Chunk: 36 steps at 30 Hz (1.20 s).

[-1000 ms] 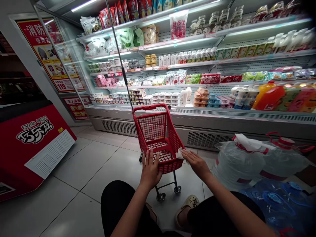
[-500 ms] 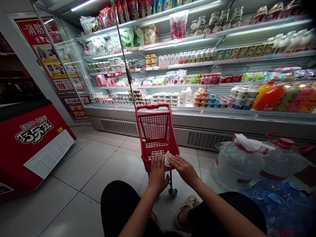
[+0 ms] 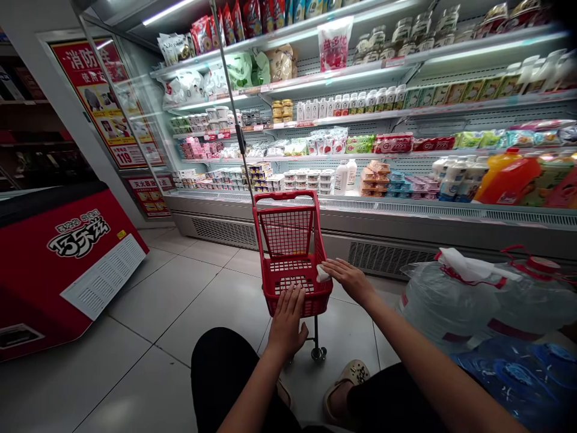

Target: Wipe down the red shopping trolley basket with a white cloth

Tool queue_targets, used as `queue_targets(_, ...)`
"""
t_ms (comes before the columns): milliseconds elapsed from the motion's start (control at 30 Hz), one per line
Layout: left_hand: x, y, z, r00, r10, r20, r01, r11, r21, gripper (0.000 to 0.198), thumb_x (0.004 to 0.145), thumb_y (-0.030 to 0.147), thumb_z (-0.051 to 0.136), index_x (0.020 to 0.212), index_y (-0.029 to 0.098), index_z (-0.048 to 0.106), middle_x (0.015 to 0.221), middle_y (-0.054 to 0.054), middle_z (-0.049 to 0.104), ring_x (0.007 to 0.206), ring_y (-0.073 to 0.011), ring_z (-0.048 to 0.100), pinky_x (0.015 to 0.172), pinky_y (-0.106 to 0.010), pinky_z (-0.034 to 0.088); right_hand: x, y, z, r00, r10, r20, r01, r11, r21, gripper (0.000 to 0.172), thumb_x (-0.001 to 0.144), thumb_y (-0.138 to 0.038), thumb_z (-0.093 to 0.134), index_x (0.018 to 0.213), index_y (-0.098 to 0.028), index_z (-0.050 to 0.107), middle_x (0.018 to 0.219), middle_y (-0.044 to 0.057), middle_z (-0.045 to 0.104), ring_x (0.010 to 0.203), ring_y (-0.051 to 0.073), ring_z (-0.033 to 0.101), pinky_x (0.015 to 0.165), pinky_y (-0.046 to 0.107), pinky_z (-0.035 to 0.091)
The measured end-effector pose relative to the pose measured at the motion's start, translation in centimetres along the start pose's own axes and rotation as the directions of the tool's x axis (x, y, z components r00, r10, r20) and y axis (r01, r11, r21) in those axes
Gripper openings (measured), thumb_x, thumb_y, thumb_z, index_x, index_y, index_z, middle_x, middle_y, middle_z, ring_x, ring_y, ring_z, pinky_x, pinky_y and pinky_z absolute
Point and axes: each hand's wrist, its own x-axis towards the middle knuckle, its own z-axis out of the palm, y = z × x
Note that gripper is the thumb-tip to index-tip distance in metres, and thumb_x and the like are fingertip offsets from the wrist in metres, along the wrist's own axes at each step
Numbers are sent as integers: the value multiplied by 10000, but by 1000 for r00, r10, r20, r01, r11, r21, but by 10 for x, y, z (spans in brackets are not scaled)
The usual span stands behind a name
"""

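Observation:
A small red shopping cart (image 3: 295, 264) with lattice sides stands on wheels in front of me. My left hand (image 3: 288, 319) lies over its near rim, fingers stretched out and thumb apart. On the cart's right side, my right hand (image 3: 354, 279) presses a crumpled white tissue (image 3: 322, 274) against the top edge. The fingers of that hand lie over the tissue, covering part of it. The cart's basket has nothing in it that I can see.
Behind the cart runs a refrigerated display case (image 3: 216, 207) with dairy goods and drinks. Wrapped water bottles (image 3: 444, 300) and blue bottles (image 3: 514, 373) stand at my right. A red freezer (image 3: 72, 252) is at the left. My knees flank the cart's near end.
My right hand has moved with the tissue from the near rim to the cart's right side edge. My left hand stays at the near rim. The view has shifted slightly left.

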Motion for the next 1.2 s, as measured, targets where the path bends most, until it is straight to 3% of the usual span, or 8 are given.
queue_targets(100, -2, -1, 0, 1000, -11, -5, 11, 1000, -3, 1012, 752, 124, 583, 1667, 173, 155, 1728, -91, 275, 1623, -290, 167, 1311, -521, 210, 7, -1, -3, 983, 165, -81, -165, 986, 9, 653, 935, 13, 412, 1521, -245, 539, 1496, 47, 627, 1383, 211, 589, 1160, 452, 514)
queue_targets(167, -3, -1, 1, 1000, -19, -11, 19, 1000, -11, 1015, 745, 126, 591, 1664, 172, 164, 1726, -96, 280, 1623, -294, 164, 1311, -529, 211, 11, -2, -8, 937, 310, -162, -311, 950, 18, 641, 957, -13, 399, 1547, -237, 509, 1531, 64, 593, 1394, 221, 579, 1101, 422, 564)
queue_targets(233, -4, -2, 1, 999, -27, -23, 26, 999, -18, 1001, 750, 129, 592, 1660, 172, 177, 1721, -100, 289, 1623, -302, 159, 1309, -543, 209, 13, -3, -11, 913, 368, -177, -373, 928, 3, 659, 952, -11, 393, 1560, -243, 492, 1556, 67, 566, 1400, 232, 574, 1043, 402, 600)
queue_targets(433, -6, -5, 0, 999, -38, -39, 37, 999, -25, 967, 761, 138, 595, 1646, 181, 210, 1699, -110, 330, 1619, -320, 170, 1300, -566, 221, -3, -25, 2, 975, 221, 38, -219, 975, -49, 832, 813, 82, 425, 1583, -232, 455, 1544, 74, 579, 1306, 246, 650, 867, 345, 665)
queue_targets(700, -10, -7, -3, 996, -77, -52, 77, 997, -14, 884, 764, 158, 602, 1595, 175, 301, 1668, -121, 379, 1611, -329, 194, 1295, -583, 226, -36, -79, 8, 994, 107, 22, -107, 994, 5, 889, 861, 74, 405, 1671, -261, 257, 1609, 67, 504, 1401, 238, 568, 1019, 375, 618)
queue_targets(833, -6, -4, -4, 993, -103, -63, 103, 995, 0, 813, 784, 177, 603, 1559, 152, 362, 1657, -147, 394, 1600, -338, 233, 1286, -582, 257, -42, -91, 6, 993, 112, 28, -114, 993, 45, 872, 860, 74, 406, 1662, -245, 280, 1577, 70, 544, 1358, 232, 608, 998, 374, 630)
queue_targets(967, 2, 3, -1, 999, -40, -23, 40, 999, -24, 786, 820, 143, 558, 1577, 152, 349, 1667, -124, 395, 1591, -289, 275, 1297, -531, 271, -38, -79, 2, 995, 93, 44, -98, 988, 122, 778, 874, 43, 456, 1585, -273, 438, 1509, 44, 617, 1300, 215, 652, 946, 352, 650)
queue_targets(1200, 9, 3, 4, 999, 17, 34, -13, 993, -113, 896, 740, 81, 542, 1602, 166, 312, 1676, -97, 388, 1616, -252, 205, 1317, -534, 238, -1, -26, 4, 992, 105, 62, -112, 986, 123, 661, 864, 24, 527, 1443, -284, 607, 1450, 41, 666, 1263, 204, 677, 1027, 380, 605)
